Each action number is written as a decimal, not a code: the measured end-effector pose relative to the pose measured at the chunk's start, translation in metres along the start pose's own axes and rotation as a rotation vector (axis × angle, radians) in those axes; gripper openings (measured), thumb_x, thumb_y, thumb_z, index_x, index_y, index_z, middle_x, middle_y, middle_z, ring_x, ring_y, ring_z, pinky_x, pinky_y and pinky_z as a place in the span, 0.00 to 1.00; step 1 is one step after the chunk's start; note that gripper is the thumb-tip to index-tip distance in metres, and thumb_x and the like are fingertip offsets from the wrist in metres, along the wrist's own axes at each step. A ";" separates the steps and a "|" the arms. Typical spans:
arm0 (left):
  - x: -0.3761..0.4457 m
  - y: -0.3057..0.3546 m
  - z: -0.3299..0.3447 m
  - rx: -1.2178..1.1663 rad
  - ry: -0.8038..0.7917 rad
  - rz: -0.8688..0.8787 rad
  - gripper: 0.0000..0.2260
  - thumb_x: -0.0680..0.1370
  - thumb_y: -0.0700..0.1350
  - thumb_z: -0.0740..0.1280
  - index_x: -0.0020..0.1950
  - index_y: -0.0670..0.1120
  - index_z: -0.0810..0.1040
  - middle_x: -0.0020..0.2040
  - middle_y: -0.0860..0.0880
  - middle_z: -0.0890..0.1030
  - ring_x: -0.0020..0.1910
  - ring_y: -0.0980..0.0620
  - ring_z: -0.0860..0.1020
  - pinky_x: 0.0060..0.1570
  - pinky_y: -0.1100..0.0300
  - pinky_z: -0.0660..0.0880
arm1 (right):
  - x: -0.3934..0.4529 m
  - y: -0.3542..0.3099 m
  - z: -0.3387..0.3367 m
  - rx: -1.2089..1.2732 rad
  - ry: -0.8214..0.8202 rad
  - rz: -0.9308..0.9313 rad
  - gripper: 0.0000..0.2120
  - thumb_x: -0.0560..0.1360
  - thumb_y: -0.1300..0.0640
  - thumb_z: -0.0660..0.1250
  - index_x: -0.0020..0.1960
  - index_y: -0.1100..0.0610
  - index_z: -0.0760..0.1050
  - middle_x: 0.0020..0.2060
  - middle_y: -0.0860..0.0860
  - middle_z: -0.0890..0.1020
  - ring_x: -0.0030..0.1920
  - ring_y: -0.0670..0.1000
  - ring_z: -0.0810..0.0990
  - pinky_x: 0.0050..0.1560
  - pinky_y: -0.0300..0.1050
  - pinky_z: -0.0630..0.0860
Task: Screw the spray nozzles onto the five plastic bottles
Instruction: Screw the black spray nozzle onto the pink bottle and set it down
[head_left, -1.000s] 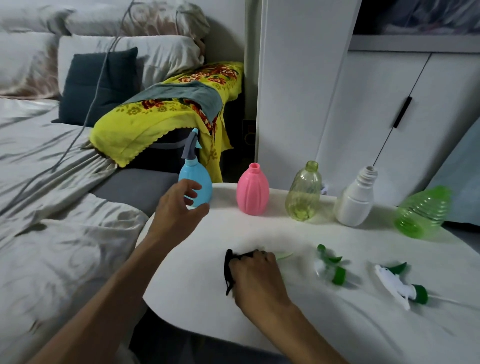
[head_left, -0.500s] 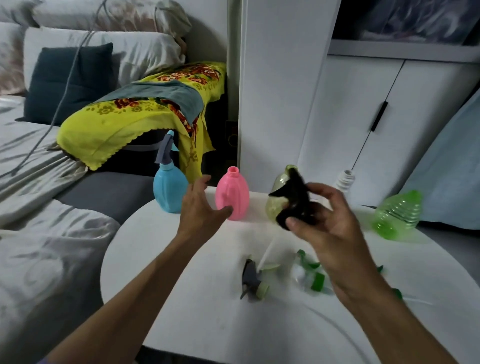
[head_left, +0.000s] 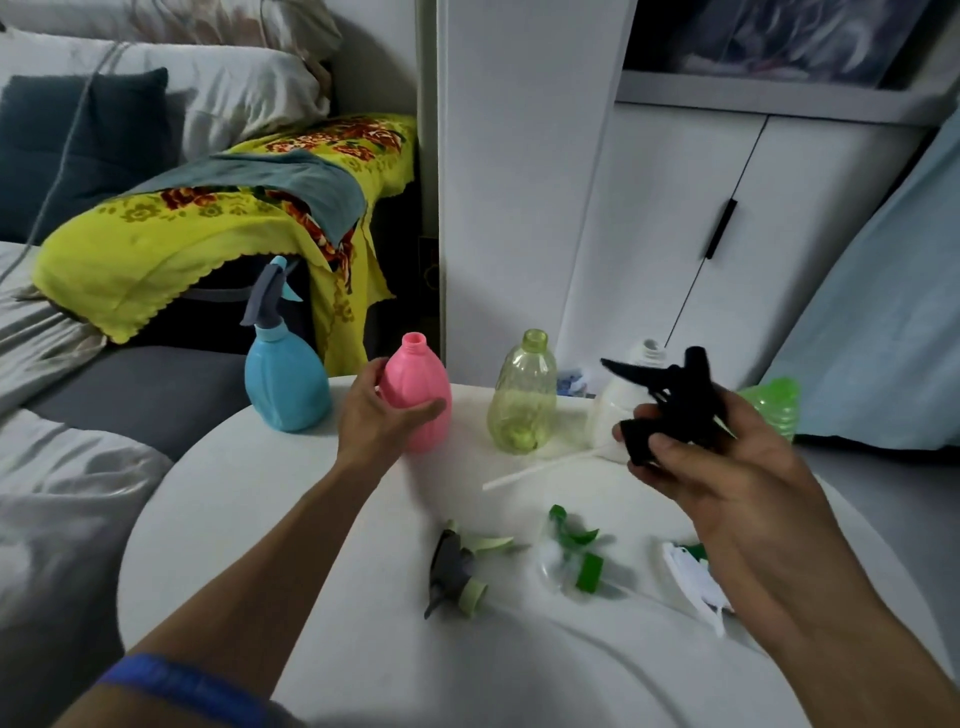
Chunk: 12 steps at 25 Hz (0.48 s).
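Observation:
My left hand (head_left: 376, 415) wraps around the lower part of the open-necked pink bottle (head_left: 420, 387), which stands on the round white table (head_left: 249, 519). My right hand (head_left: 717, 467) holds a black spray nozzle (head_left: 670, 400) above the table, its white dip tube (head_left: 535, 467) slanting down to the left. The blue bottle (head_left: 285, 379) at the far left has a grey nozzle on it. A clear yellow-green bottle (head_left: 522, 400), a white bottle (head_left: 608, 410) and a green bottle (head_left: 774, 400) lying on its side have open necks.
Three loose nozzles lie on the table near me: a grey and pale green one (head_left: 460, 569), a clear and green one (head_left: 571, 561), a white one (head_left: 693, 577) partly behind my right wrist. A bed (head_left: 62, 467) borders the left, white cabinets (head_left: 701, 234) stand behind.
My left hand has left the blue bottle and closed on the pink one. My right hand has picked the black nozzle off the table and lifted it to the right.

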<state>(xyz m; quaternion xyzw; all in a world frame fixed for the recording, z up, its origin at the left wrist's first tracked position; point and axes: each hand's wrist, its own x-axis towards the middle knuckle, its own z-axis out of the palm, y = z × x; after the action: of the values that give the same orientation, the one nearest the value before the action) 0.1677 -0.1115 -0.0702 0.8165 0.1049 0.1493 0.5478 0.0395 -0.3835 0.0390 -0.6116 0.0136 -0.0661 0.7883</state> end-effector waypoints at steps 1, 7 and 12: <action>-0.001 0.002 -0.002 0.023 0.026 0.008 0.42 0.63 0.50 0.82 0.72 0.50 0.66 0.63 0.48 0.73 0.61 0.43 0.74 0.56 0.41 0.78 | 0.000 0.002 0.000 -0.049 -0.028 0.031 0.20 0.74 0.74 0.64 0.56 0.53 0.80 0.44 0.53 0.86 0.55 0.62 0.83 0.50 0.47 0.82; -0.033 0.036 -0.037 0.220 0.081 0.183 0.41 0.62 0.53 0.81 0.70 0.45 0.69 0.58 0.48 0.68 0.57 0.47 0.71 0.53 0.44 0.78 | -0.001 0.003 0.006 -0.002 0.049 -0.011 0.16 0.75 0.72 0.65 0.58 0.58 0.80 0.53 0.58 0.85 0.57 0.60 0.83 0.50 0.43 0.83; -0.067 0.071 -0.087 0.315 0.156 0.396 0.41 0.59 0.56 0.82 0.65 0.49 0.66 0.56 0.49 0.72 0.51 0.45 0.76 0.42 0.50 0.79 | 0.004 -0.016 0.003 0.194 0.186 -0.101 0.15 0.78 0.70 0.64 0.62 0.59 0.75 0.58 0.59 0.83 0.60 0.58 0.82 0.57 0.48 0.80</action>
<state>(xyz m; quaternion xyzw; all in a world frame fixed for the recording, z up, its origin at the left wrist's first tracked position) 0.0741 -0.0857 0.0180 0.8823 0.0069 0.2978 0.3645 0.0427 -0.3855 0.0552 -0.5237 0.0490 -0.1631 0.8347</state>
